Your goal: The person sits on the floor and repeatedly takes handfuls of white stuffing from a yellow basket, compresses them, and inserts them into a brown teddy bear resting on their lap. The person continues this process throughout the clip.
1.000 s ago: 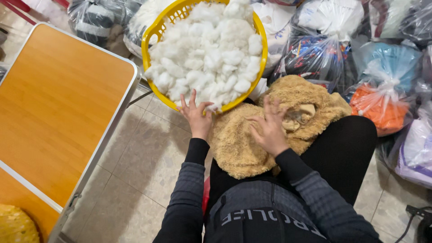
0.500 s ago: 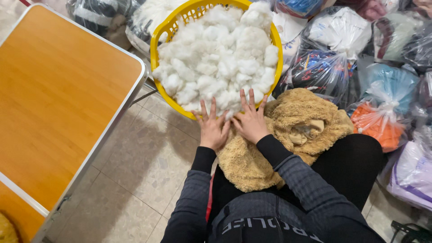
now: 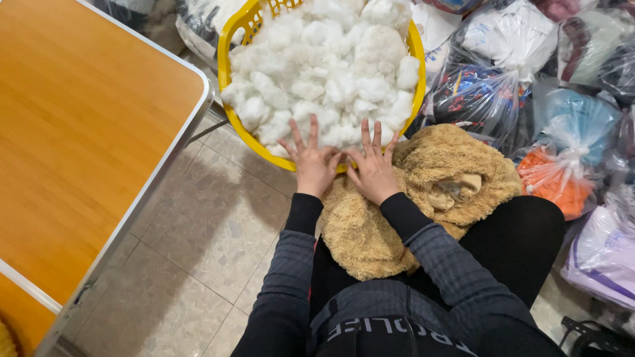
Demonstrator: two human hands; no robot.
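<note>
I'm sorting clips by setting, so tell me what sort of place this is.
Probably a small toy-stuffing workroom or home workshop: a yellow basket heaped with white stuffing fibre, an unstuffed tan plush skin on the person's lap, and knotted plastic bags piled on the tiled floor.

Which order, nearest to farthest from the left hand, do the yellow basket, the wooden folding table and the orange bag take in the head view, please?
From the left hand:
1. Yellow basket, right at the fingertips, just ahead.
2. Wooden folding table, off to the left, across a strip of tiled floor.
3. Orange bag, far right, beyond the right hand and the tan plush.
</note>
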